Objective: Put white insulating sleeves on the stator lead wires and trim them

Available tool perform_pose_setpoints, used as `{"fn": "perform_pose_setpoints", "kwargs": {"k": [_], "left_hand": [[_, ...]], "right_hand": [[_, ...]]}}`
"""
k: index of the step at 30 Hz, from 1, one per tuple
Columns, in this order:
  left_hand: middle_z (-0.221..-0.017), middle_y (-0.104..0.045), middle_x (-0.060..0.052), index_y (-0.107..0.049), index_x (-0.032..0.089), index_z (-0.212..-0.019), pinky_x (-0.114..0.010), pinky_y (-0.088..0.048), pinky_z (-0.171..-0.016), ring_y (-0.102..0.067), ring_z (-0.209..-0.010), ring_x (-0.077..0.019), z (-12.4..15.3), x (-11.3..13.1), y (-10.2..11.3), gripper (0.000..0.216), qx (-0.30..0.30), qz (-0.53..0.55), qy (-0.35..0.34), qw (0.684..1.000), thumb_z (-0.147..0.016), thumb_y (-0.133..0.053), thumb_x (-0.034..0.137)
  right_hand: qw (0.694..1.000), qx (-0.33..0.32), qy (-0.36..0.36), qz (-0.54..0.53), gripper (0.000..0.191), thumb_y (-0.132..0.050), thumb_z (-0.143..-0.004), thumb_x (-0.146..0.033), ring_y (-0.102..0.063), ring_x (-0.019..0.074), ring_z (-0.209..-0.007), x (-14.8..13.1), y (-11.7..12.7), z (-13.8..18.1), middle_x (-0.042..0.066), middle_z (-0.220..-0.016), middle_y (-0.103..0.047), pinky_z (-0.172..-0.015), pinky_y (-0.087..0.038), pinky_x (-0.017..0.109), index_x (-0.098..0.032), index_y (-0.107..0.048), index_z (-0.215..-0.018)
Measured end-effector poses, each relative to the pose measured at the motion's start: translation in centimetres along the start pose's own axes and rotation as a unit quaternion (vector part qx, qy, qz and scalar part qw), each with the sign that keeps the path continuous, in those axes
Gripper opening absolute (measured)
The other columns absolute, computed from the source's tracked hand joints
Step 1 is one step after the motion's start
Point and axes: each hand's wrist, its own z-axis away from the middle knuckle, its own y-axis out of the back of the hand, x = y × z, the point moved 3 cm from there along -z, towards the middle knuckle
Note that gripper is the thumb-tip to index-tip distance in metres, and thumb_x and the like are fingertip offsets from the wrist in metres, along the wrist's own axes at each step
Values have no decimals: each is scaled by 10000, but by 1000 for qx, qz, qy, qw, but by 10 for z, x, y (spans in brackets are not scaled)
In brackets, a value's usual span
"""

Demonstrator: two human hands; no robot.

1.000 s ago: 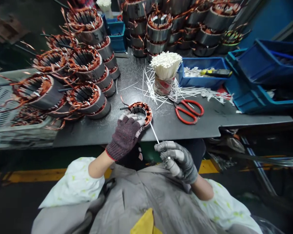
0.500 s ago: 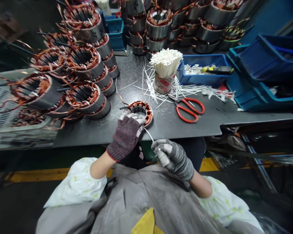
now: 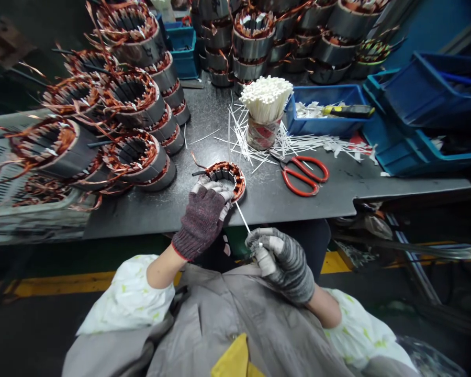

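Tabletop (image 3: 267,193), right grip (image 3: 284,264) pinching white stick (image 3: 243,217), slanted forward-left, left grip (image 3: 203,217) clasping ring (image 3: 239,181)

1. Workshop, prob. factory assy. area.
2. Copper-wound ring (image 3: 240,183) on dark tabletop (image 3: 267,201), w/ stacks of similar rings (image 3: 147,50) at L & back.
3. Red-hdl. scissors (image 3: 304,176), cup of white sticks (image 3: 262,135), blue bins (image 3: 408,99) close by.
4. Yellow stripe (image 3: 74,284) on flr. (image 3: 23,335); gray workwear (image 3: 204,314), gloves (image 3: 204,217), sleeve covers (image 3: 129,290).

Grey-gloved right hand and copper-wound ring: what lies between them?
Head view: a thin white strip runs from the right hand towards the copper-wound ring.
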Motion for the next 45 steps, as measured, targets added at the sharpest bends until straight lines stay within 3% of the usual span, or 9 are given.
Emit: {"fn": "perform_pose_setpoints", "kwargs": {"k": [10,18,20,23,26,29,35,40,45], "left_hand": [[-1167,-692,-111,-627,165,-1187,-500,-420,-1103,-580,-1222,-290,0,1,-1,246,13,-6,1,1000,-975,-516,224],[-1233,-685,-112,-591,171,-1244,-496,-400,-1143,-576,-1262,-277,1,1,0,295,36,30,23,999,-961,-512,203],[-1295,-664,-110,-537,182,-1338,-474,-417,-1131,-554,-1300,-272,2,-1,1,382,62,60,67,994,-959,-530,227],[-1327,-656,-105,-514,193,-1386,-454,-449,-1084,-559,-1294,-273,1,-3,3,456,100,100,130,981,-949,-582,306],[-1156,-736,-51,-647,235,-1203,-430,-455,-1046,-645,-1144,-234,-4,0,3,274,103,123,107,981,-949,-602,328],[-1027,-767,-24,-696,247,-1048,-423,-447,-1013,-677,-1054,-212,-7,3,2,147,118,111,75,984,-946,-603,300],[-1044,-765,-38,-676,231,-1074,-446,-418,-1021,-660,-1103,-221,-2,5,-3,171,147,91,66,983,-917,-611,247],[-1061,-760,-41,-680,240,-1079,-453,-408,-1029,-656,-1110,-223,-1,6,-4,175,132,101,92,982,-922,-607,269],[-1047,-765,-36,-680,235,-1081,-447,-402,-1026,-652,-1114,-221,-1,5,-2,181,128,93,74,985,-928,-590,270]], "right_hand": [[999,-10,-18,-29,130,-559,-907,-135,-740,164,-786,5,-7,-1,51,-897,-752,-718,-628,281,-226,-646,-939],[995,39,6,-93,168,-539,-957,-206,-736,175,-944,44,-45,-33,72,-1060,-754,-853,-613,311,-227,-705,-968],[989,34,-26,-140,160,-560,-959,-247,-732,186,-973,52,-48,-34,64,-1064,-757,-883,-607,332,-240,-720,-965],[968,44,-138,-205,137,-627,-930,-349,-738,197,-881,60,-46,-33,42,-951,-767,-827,-617,345,-255,-726,-920],[931,55,-249,-261,183,-716,-851,-426,-702,176,-654,63,-41,-36,10,-775,-741,-643,-610,317,-247,-703,-886],[909,43,-294,-293,242,-740,-814,-456,-640,151,-528,61,-40,-42,-28,-635,-687,-529,-564,286,-229,-677,-870],[935,74,-254,-237,172,-724,-814,-384,-690,181,-666,60,-37,-46,10,-719,-726,-610,-589,301,-223,-678,-854],[956,89,-210,-185,125,-696,-843,-356,-709,191,-671,57,-35,-44,20,-770,-754,-620,-606,314,-233,-692,-864],[979,73,-154,-110,97,-687,-859,-327,-726,190,-715,56,-39,-50,21,-819,-776,-683,-614,311,-239,-720,-882]]}}
